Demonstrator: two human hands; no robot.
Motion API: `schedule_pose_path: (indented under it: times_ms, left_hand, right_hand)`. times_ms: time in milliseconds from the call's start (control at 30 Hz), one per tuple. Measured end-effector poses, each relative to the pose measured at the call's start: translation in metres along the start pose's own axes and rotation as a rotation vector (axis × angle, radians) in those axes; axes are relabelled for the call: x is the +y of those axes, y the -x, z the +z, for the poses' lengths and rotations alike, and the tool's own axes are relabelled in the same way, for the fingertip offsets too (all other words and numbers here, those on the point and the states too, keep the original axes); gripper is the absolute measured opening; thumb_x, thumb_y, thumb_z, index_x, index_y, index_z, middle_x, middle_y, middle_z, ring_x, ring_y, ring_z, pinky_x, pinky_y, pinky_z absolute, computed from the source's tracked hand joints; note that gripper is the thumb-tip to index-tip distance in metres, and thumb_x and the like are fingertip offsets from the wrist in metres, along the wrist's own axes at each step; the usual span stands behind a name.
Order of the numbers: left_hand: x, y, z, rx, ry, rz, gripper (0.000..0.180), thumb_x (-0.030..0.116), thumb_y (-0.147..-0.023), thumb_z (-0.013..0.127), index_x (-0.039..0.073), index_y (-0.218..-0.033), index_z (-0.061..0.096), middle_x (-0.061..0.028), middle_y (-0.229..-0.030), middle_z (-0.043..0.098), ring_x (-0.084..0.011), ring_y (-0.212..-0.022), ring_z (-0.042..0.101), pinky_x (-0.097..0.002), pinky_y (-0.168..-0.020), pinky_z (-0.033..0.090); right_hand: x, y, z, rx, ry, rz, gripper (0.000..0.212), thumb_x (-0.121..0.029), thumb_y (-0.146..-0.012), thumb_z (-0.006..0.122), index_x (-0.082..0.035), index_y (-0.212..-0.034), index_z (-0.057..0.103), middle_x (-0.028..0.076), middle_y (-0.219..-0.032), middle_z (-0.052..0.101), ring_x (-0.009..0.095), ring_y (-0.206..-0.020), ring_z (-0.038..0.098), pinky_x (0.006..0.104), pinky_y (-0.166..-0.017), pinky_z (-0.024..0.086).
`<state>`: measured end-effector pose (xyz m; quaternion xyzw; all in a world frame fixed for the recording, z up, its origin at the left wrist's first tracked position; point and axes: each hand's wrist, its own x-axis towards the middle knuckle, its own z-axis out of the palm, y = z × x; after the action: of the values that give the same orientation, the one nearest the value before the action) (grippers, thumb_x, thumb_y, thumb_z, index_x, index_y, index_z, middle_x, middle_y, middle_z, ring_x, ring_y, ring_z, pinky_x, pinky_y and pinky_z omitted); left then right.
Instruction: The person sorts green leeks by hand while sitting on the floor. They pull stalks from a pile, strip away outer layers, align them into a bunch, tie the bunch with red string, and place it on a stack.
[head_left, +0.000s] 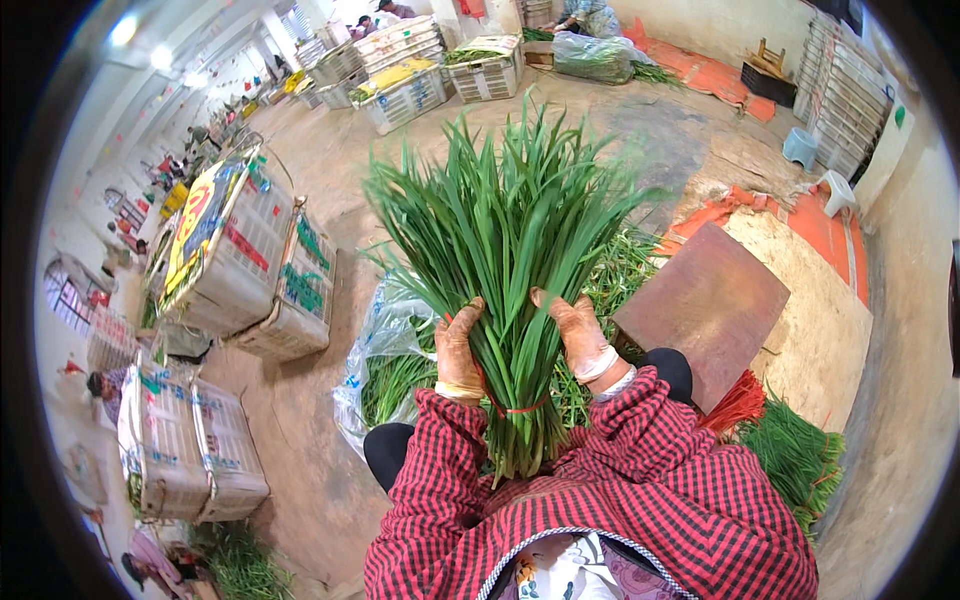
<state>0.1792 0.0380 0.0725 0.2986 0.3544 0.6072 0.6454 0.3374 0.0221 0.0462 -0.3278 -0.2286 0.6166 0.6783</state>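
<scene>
A large bundle of garlic chives (510, 240) stands upright before my chest, its leaf tips fanned out and slightly blurred at the edges. Around its lower part runs a red tie (522, 408), with the pale stem ends close to my lap. My left hand (459, 350), in a thin stained glove, is wrapped round the bundle's left side. Gripping the right side at about the same height is my gloved right hand (578, 338). Both thumbs point up along the leaves; the other fingers are partly hidden behind them.
Loose chives lie on clear plastic sheeting (372, 350) beneath the bundle. To my right are a brown board (705, 310), red ties (735, 402) and a pile of bundled chives (795, 460). White crates (225, 250) stand at left. Other people sit along the far left.
</scene>
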Motion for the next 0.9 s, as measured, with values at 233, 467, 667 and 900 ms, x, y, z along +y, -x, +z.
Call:
schedule_pose_path:
  times_ms: [233,467,667,900]
  left_hand:
    - [0.006,0.012,-0.003,-0.047,0.098,-0.034,0.023,0.015,-0.088,0.068,0.002,-0.106,0.067,-0.0061,-0.096,0.070,-0.0195,-0.084,0.067,-0.0332,-0.082,0.055]
    - [0.058,0.024,0.057,-0.081,0.034,0.158,0.040,0.036,-0.096,0.056,0.003,-0.117,0.064,-0.0121,-0.120,0.065,-0.0239,-0.110,0.061,-0.0410,-0.097,0.050]
    - [-0.024,0.045,0.116,-0.533,-0.314,0.534,0.051,0.025,-0.091,0.064,-0.001,-0.133,0.053,-0.0182,-0.137,0.054,-0.0293,-0.124,0.054,-0.0469,-0.107,0.041]
    - [-0.094,0.052,0.131,-0.880,-0.132,-0.299,0.063,0.019,-0.092,0.063,0.000,-0.147,0.039,-0.0142,-0.148,0.044,-0.0278,-0.132,0.045,-0.0473,-0.114,0.032]
  right_hand:
    - [-0.010,0.022,0.019,-0.204,0.132,-0.034,0.037,-0.020,-0.088,0.076,-0.003,-0.119,0.065,0.005,-0.109,0.069,0.015,-0.092,0.065,0.0306,-0.084,0.053]
    - [-0.127,0.027,0.076,-0.576,0.508,-0.398,0.066,-0.023,-0.076,0.080,0.002,-0.131,0.054,0.013,-0.117,0.067,0.022,-0.102,0.065,0.0356,-0.090,0.053]
    - [-0.223,0.100,-0.009,-0.289,0.724,-0.755,0.072,-0.029,-0.066,0.077,0.004,-0.127,0.056,0.023,-0.111,0.069,0.029,-0.105,0.067,0.0356,-0.094,0.051]
    - [-0.217,0.211,-0.216,0.234,1.244,-0.268,0.070,-0.036,-0.068,0.070,-0.002,-0.129,0.059,0.024,-0.101,0.070,0.035,-0.093,0.069,0.0410,-0.086,0.053]
